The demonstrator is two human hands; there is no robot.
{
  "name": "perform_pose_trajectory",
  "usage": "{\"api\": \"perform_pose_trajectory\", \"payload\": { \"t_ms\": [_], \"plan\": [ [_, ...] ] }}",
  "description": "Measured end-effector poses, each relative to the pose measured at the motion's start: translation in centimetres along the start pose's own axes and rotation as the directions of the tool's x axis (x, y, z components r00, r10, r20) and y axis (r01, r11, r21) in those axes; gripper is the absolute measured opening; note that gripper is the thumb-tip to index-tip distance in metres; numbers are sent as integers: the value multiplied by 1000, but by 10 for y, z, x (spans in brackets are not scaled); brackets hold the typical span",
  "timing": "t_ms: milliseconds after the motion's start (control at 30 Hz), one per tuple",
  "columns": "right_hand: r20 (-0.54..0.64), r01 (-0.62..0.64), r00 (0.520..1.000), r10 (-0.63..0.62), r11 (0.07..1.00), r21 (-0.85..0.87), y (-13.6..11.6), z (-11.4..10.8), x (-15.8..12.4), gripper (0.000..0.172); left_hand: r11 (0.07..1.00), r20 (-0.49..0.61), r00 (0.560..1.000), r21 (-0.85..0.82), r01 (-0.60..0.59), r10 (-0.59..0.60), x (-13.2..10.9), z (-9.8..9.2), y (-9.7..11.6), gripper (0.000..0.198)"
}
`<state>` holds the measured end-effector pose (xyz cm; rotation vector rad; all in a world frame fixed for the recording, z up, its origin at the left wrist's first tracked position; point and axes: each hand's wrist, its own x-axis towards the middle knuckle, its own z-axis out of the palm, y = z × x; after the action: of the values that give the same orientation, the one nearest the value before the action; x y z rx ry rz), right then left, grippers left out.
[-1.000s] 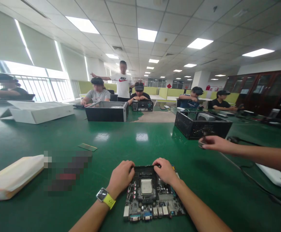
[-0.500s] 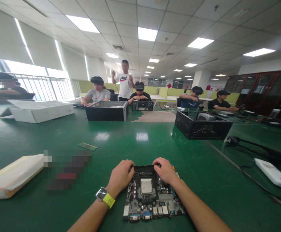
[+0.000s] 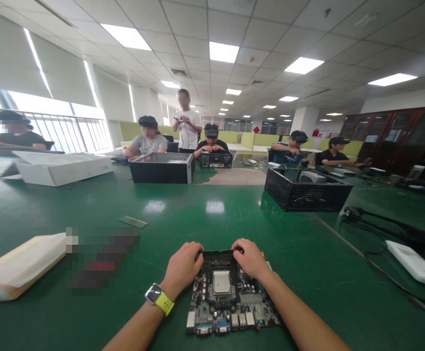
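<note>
A black motherboard [image 3: 230, 302] with a silver processor [image 3: 221, 282] in its socket lies flat on the green table [image 3: 205, 214] right in front of me. My left hand [image 3: 183, 267], with a yellow-strapped watch on the wrist, is curled over the board's far left corner. My right hand [image 3: 249, 257] is curled over the far right corner. Both sets of fingers press on the board's far edge, near a black slot.
A tan padded envelope [image 3: 18, 268] lies at the left and a thin green strip [image 3: 133, 222] farther out. Black computer cases [image 3: 161, 168] [image 3: 307, 195] and a white box [image 3: 60, 168] stand beyond. Cables and a white device [image 3: 415, 265] lie at the right. Several people sit at the far end.
A co-worker's arm that reached in from the right one second ago has withdrawn. The standing person at the back lowered their arms. My hands have stayed on the motherboard.
</note>
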<state>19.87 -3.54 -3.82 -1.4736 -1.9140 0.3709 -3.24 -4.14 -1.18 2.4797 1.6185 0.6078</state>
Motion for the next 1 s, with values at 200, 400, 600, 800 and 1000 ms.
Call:
{"api": "perform_pose_trajectory", "payload": {
  "t_ms": [200,400,600,800,1000],
  "plan": [
    [6,-1,1000,1,1000,-6,-2,-1,0,13,1000,11,1000,-11,5,-5,-1,-1,0,19],
    [11,-12,1000,12,1000,-5,-4,-2,0,13,1000,17,1000,-22,12,-11,-1,-2,1,19],
    [11,-13,1000,13,1000,-6,-5,-2,0,13,1000,-11,1000,-10,-9,8,-1,-1,0,19],
    [7,-14,1000,14,1000,-5,-3,-1,0,13,1000,-10,1000,-14,-12,11,-1,0,0,18],
    [14,-17,1000,17,1000,-21,-3,-1,0,13,1000,0,1000,-8,-10,10,-1,-1,0,18]
  ]
}}
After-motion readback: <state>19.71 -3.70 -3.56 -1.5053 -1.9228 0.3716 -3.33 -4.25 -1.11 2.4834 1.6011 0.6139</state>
